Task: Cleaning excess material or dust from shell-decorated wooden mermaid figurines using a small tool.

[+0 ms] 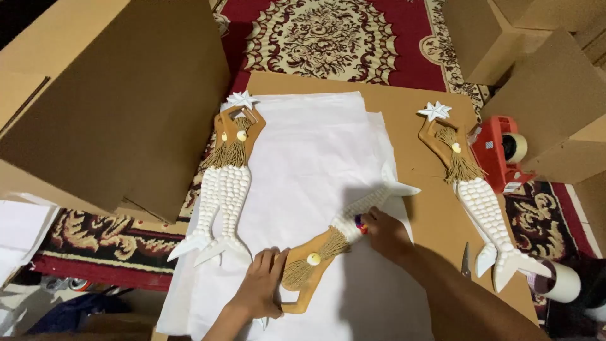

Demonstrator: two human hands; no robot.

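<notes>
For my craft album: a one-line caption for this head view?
Two hands steady a wooden mermaid on white paper.

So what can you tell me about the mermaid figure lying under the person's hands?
The mermaid figure looks like carved orange-brown wood, with a tail covered in small white shells, a white fin, straw-like fibre hair and a pale shell on the chest. It lies flat and diagonal on the white wrapping paper, fin pointing up and right. The left hand presses its head end; the right hand touches the tail, where a small coloured spot shows.
</notes>
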